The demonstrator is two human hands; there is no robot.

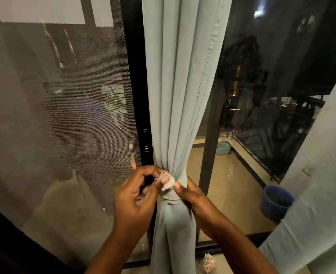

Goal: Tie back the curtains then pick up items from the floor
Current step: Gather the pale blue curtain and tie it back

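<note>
The left hand (pixel 135 196) and right hand (pixel 190 192) are pinching a pale tie-back strip (pixel 168 181) against the gathered grey-green curtain (pixel 180 95), just above its knot (pixel 172 200). A floral pouch (pixel 207 263) is lying beside the curtain's foot.

Pale grey-green curtain (pixel 180 95), bunched, knotted low.

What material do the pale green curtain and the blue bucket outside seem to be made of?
Pale green curtain: likely woven cloth with a matte finish; it hangs in soft folds and shows a stitched hem. Blue bucket: probably plastic; smooth, evenly coloured wall with a faint sheen.
</note>
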